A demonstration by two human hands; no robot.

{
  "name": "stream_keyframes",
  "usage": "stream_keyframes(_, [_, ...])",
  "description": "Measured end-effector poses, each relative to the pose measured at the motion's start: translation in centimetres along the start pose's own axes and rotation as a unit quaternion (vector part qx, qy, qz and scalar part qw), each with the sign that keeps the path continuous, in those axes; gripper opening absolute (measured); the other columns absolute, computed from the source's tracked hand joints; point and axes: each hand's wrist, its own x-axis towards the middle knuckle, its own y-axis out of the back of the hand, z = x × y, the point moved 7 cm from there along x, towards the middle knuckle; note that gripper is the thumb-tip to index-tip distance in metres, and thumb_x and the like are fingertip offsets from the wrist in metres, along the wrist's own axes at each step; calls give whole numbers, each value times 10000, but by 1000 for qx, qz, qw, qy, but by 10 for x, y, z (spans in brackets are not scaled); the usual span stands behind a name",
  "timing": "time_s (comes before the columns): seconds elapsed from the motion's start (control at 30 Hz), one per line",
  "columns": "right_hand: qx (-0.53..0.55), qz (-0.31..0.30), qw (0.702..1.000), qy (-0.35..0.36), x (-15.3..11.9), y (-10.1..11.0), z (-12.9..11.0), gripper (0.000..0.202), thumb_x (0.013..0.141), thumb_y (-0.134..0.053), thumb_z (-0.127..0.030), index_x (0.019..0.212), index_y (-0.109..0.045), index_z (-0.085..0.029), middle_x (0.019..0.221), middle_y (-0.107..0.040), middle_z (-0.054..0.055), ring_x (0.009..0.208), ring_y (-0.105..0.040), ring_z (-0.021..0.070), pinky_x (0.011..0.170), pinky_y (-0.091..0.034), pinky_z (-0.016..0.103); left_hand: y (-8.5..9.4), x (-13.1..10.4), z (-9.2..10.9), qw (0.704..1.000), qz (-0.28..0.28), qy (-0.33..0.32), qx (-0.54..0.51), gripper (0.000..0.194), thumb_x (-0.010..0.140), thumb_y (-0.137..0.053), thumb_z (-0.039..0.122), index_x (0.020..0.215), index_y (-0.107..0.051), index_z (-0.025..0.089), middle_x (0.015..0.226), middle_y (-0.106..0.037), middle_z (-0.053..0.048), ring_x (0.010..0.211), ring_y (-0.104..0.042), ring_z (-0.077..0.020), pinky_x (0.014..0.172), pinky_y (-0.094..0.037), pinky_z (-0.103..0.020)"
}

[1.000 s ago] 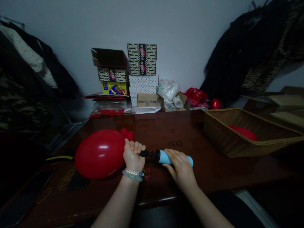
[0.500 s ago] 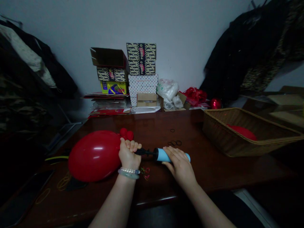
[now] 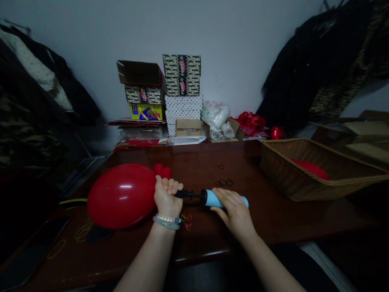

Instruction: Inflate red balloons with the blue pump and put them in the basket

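The left hand (image 3: 167, 198) is closed around the black end of the hand pump (image 3: 210, 198), apparently over the balloon's hidden neck; the right hand (image 3: 236, 210) grips the pump's blue barrel. The red balloon (image 3: 121, 196) bulges left of the pump. Good pumping probably wants the neck pinched airtight and smooth strokes straight along the pump.

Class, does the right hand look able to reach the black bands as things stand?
Probably yes: nothing visible lies between the right hand and the black bands, though that hand grips the pump.
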Motion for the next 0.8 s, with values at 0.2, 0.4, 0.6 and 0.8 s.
stream_keyframes(0.2, [14,3,1000,-15,-3,-11,-14,496,888,-567,-352,1351,-461,-212,1235,-616,112,1123,-574,260,940,-465,450,2,-8,-19,1000,10,19,20,494,900,-507,415,538,-256,191,383,-232,84,332,-245,-56,438,-303,-227])
stream_keyframes(0.4, [-9,-27,999,-22,0,-12,-12,494,889,-571,-360,1348,-459,-213,1278,-594,86,1173,-542,249,983,-438,442,3,-3,-9,1000,12,11,20,493,908,-490,417,532,-264,191,376,-231,81,332,-240,-59,431,-298,-228])
stream_keyframes(0.6, [-47,-28,999,-4,2,-5,-1,516,888,-569,-385,1364,-444,-230,1298,-588,72,1212,-531,241,1015,-418,457,5,7,10,1000,18,-9,10,484,923,-465,384,533,-254,192,371,-230,79,327,-249,-61,430,-301,-229])
stream_keyframes(0.8, [-49,-27,998,0,-2,-1,14,517,881,-579,-367,1362,-451,-226,1291,-593,73,1221,-525,241,1007,-430,459,7,11,15,999,28,-16,-1,480,932,-442,372,532,-246,193,366,-231,78,320,-251,-62,423,-292,-227])
